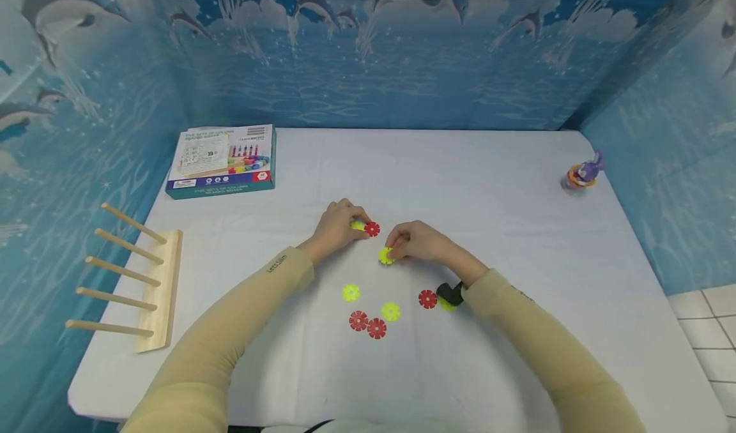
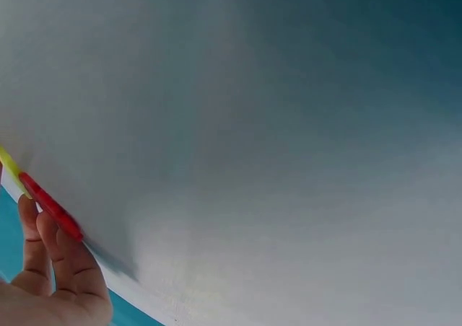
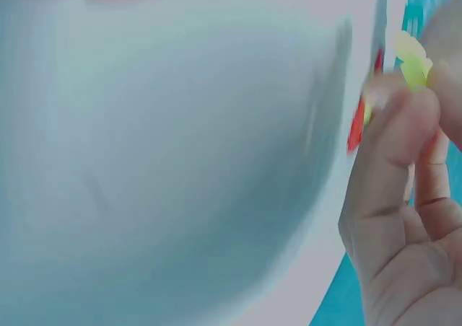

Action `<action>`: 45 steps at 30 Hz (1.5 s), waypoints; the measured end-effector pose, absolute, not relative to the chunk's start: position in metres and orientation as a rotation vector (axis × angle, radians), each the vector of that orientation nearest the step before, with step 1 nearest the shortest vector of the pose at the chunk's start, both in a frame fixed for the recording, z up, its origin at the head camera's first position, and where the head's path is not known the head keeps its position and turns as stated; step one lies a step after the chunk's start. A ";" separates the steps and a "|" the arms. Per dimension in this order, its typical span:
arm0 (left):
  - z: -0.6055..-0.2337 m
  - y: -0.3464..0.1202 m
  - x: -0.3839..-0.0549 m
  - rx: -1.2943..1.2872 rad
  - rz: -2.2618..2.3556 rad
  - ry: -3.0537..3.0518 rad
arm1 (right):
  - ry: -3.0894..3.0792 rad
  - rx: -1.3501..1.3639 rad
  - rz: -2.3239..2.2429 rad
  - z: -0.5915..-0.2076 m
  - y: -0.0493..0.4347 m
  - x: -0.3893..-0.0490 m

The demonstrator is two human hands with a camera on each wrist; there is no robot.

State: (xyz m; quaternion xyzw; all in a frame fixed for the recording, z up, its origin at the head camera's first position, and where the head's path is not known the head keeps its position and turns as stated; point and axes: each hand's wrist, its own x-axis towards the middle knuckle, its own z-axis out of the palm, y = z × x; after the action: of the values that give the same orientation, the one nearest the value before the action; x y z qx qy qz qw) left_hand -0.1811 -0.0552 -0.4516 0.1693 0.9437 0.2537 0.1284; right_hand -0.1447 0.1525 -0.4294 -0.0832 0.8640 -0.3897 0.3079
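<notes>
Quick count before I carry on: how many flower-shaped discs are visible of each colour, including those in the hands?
Red discs: 4
Yellow discs: 5, one of them partly hidden near the right sleeve
Total: 9

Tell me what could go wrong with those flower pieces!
The right grip might drop its yellow piece, pinched near the edge. In the left grip, the red piece might slip off the yellow one touching it. If lowered, the black wrist gadget could bump the loose red piece nearby.
</notes>
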 end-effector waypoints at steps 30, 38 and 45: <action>-0.450 -0.054 -0.183 0.472 0.745 2.719 | 2.487 -0.024 -0.984 -0.437 0.150 -0.194; -0.449 -0.053 -0.183 0.479 0.730 2.722 | 2.507 -0.024 -0.930 -0.435 0.143 -0.195; -0.449 -0.054 -0.184 0.488 0.714 2.727 | 2.509 -0.001 -0.921 -0.437 0.142 -0.196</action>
State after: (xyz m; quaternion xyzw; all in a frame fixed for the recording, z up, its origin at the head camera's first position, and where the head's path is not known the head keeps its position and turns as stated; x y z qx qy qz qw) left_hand -0.1837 -0.0538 -0.4491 0.1690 0.9438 0.2473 0.1399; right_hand -0.1964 0.1423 -0.4374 -0.0002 0.9130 -0.3352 0.2323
